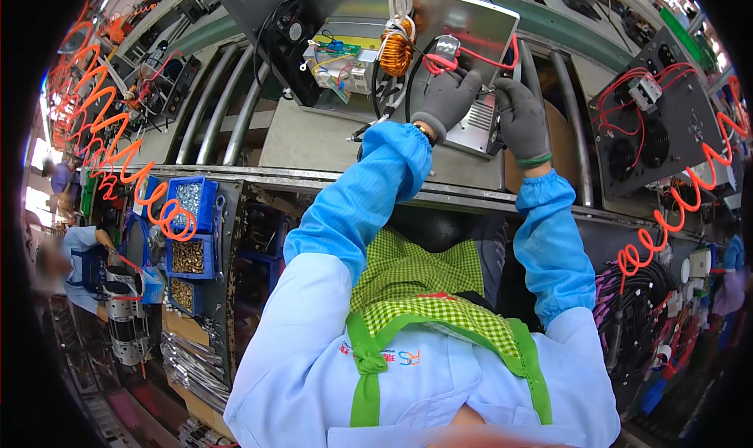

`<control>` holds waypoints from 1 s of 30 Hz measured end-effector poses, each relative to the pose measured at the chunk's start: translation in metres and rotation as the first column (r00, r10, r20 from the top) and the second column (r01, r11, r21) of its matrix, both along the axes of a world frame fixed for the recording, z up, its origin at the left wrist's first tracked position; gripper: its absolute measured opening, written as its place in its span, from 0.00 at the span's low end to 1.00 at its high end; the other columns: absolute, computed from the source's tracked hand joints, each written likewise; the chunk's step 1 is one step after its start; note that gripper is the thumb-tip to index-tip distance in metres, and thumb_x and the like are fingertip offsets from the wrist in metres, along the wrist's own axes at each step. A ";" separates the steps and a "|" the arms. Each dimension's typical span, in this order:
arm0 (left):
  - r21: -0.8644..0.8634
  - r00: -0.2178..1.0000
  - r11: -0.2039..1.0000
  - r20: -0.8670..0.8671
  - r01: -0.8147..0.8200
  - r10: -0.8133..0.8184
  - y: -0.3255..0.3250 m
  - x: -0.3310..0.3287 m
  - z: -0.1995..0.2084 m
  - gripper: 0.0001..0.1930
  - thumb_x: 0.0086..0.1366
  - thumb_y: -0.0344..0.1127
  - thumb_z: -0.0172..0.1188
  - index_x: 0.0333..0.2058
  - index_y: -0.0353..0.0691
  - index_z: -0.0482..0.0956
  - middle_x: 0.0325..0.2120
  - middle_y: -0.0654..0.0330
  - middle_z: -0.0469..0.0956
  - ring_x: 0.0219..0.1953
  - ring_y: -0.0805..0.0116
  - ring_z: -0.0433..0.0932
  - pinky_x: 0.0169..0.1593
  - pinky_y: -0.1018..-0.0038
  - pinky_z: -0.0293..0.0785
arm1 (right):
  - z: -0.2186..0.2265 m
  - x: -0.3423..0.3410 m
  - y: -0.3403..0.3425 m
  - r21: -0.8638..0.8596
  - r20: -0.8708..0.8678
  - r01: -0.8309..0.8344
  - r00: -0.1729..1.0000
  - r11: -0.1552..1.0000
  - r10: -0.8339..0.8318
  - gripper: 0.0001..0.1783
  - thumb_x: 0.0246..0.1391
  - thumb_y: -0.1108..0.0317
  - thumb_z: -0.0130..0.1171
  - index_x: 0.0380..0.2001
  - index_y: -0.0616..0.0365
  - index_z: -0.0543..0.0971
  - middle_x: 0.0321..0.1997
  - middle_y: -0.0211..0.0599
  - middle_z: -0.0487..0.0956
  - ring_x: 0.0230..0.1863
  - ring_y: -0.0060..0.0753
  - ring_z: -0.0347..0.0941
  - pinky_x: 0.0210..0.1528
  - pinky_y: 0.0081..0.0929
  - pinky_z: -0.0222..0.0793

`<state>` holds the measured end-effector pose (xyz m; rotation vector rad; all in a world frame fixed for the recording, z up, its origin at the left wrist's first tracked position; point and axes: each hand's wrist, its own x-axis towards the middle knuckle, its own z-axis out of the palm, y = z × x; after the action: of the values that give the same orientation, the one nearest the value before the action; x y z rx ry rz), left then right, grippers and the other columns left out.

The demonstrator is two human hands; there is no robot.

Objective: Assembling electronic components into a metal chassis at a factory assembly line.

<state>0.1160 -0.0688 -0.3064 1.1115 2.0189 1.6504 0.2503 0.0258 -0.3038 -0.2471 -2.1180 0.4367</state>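
Observation:
My left hand (pixel 451 103), in a grey glove, is at the open front of a metal housing (pixel 490 29). Its fingers are bent and pressed together beside a red cable (pixel 508 60), and what they grip is hidden. Close to its right, my right hand (pixel 523 124), also gloved, pinches near the housing's edge; something small and shiny shows at the fingertips, too small to name. Behind my left hand sits a clear-topped round part (pixel 447 47). Left of it are a copper-wound ring coil (pixel 396 52), a green circuit board (pixel 337 48) and a black fan (pixel 292 34).
The housing rests on a board (pixel 302 146) over metal rollers (pixel 241 95). To the right stands another black housing (pixel 667 126) with fans and red wires. Coiled orange air hoses (pixel 176 217) hang at both sides. Blue bins (pixel 188 257) of screws sit lower left; a co-worker (pixel 82 264) is beyond.

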 end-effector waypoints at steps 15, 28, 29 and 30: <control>-0.025 0.969 0.979 -0.136 0.203 -0.205 -0.017 -0.009 -0.024 0.22 0.65 0.51 0.50 0.30 0.36 0.80 0.21 0.48 0.77 0.28 0.49 0.77 0.35 0.62 0.70 | -0.019 0.006 -0.001 -0.412 0.184 -0.109 0.962 0.905 0.199 0.09 0.56 0.67 0.57 0.39 0.59 0.77 0.33 0.39 0.80 0.33 0.35 0.77 0.35 0.28 0.72; -0.222 0.975 0.969 -0.164 0.110 -0.149 -0.012 -0.016 0.021 0.25 0.65 0.56 0.50 0.31 0.38 0.81 0.21 0.54 0.77 0.25 0.61 0.78 0.32 0.66 0.71 | -0.022 -0.006 0.026 -0.944 -0.330 -0.302 0.831 -0.136 0.447 0.14 0.59 0.65 0.57 0.46 0.58 0.73 0.32 0.29 0.76 0.29 0.18 0.72 0.27 0.14 0.70; -0.225 0.975 0.968 -0.165 0.112 -0.151 -0.012 -0.017 0.018 0.25 0.65 0.56 0.50 0.31 0.38 0.81 0.21 0.54 0.77 0.25 0.61 0.78 0.32 0.66 0.71 | -0.022 -0.006 0.025 -0.943 -0.333 -0.284 0.827 -0.176 0.452 0.12 0.59 0.65 0.56 0.45 0.56 0.73 0.32 0.29 0.76 0.28 0.19 0.72 0.26 0.14 0.69; -0.176 0.974 0.968 -0.105 0.179 -0.199 -0.012 -0.018 0.013 0.23 0.65 0.54 0.51 0.31 0.38 0.80 0.20 0.55 0.77 0.24 0.60 0.77 0.32 0.66 0.71 | -0.022 -0.005 0.024 -0.943 -0.334 -0.285 0.824 -0.175 0.458 0.12 0.59 0.65 0.56 0.45 0.56 0.73 0.32 0.29 0.76 0.28 0.19 0.72 0.26 0.14 0.69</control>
<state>0.0981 -0.0803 -0.2939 1.3255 2.0095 1.3251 0.2452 0.0501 -0.3262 -0.4497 -1.4092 2.4925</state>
